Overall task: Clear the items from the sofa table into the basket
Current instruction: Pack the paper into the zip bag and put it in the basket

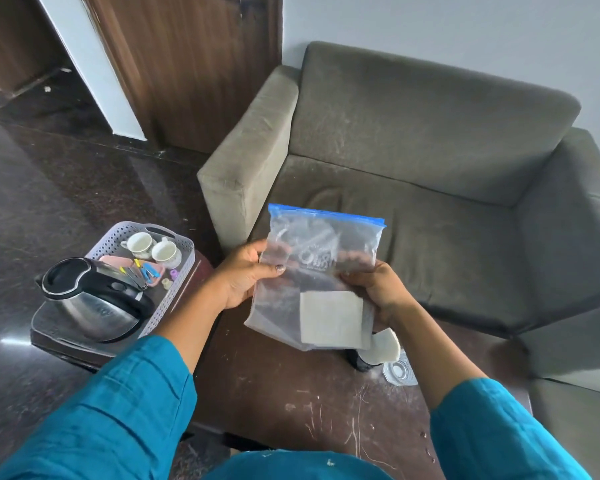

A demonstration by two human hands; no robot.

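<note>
Currently the clear zip bag (321,271) with its blue seal is held above the sofa table (291,393). The left hand (245,275) pinches its left edge and the right hand (378,292) grips its right side. Off to the left sits the basket (182,268) holding two cups (139,244), a kettle (94,306) at its near end.

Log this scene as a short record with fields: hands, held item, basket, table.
left hand: grips the left edge of the zip bag
right hand: grips its right edge
zip bag: clear, blue seal on top, held above the table, white square low inside
basket: at left, holds two cups, kettle at near end
table: glass piece and dark object, partly hidden by the bag
</note>
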